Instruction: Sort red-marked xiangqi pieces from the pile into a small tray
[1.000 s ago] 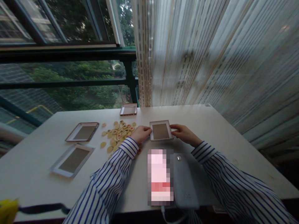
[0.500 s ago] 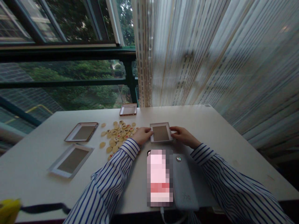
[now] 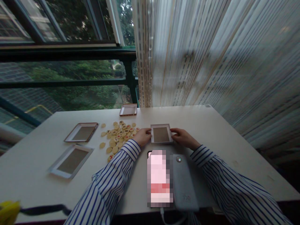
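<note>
Fingertips of the left hand (image 3: 143, 137) and right hand (image 3: 185, 137) sit on opposite sides of a shallow open box (image 3: 161, 134), so it's basically held between them; can't tell if either hand actually pinches the wall. Closest in: a phone (image 3: 159, 178) with a pixelated screen, white cable (image 3: 162, 212) plugged in, power bank (image 3: 186, 184) beside it. Off left there's a white-rimmed tray (image 3: 71, 161). Then the box, looking flat on the table (image 3: 215, 137). It's slightly nearer and squarer than a second ago, so probably just a small straightening nudge. Xiangqi pieces (image 3: 114, 149) lie heaped to its left, then a brown-rimmed tray (image 3: 83, 133), with another open box (image 3: 128, 110) at the far edge.
</note>
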A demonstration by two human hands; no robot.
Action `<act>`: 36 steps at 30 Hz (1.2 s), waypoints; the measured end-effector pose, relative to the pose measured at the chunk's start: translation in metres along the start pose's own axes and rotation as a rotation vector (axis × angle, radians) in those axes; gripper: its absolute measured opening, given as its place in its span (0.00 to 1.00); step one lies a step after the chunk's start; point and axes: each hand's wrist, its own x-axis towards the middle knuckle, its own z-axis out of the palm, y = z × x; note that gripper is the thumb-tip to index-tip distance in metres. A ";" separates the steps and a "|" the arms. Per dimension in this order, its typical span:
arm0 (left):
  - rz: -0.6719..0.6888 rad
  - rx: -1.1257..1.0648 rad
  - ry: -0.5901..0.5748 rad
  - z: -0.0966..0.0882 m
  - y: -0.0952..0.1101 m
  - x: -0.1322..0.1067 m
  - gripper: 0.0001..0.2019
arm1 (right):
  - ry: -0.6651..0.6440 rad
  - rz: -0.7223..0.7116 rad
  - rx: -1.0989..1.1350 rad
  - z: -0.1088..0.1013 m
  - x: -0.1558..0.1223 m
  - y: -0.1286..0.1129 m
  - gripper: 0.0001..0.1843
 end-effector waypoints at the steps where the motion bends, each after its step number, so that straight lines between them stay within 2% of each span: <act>1: 0.000 0.010 0.001 0.000 0.000 0.000 0.20 | 0.001 0.000 -0.007 0.000 0.000 0.000 0.23; 9: -0.008 0.083 0.022 0.001 -0.002 -0.002 0.22 | 0.031 -0.026 -0.073 -0.001 -0.002 0.009 0.24; 17: -0.023 0.177 0.026 0.003 -0.006 -0.015 0.21 | 0.042 -0.119 -0.160 0.003 -0.025 0.027 0.28; 27: 0.019 0.241 -0.030 0.008 0.007 -0.023 0.15 | 0.036 -0.248 -0.301 0.004 -0.026 0.017 0.24; 36: 0.042 0.256 -0.034 0.010 0.006 -0.022 0.16 | 0.073 -0.233 -0.323 0.005 -0.026 0.019 0.24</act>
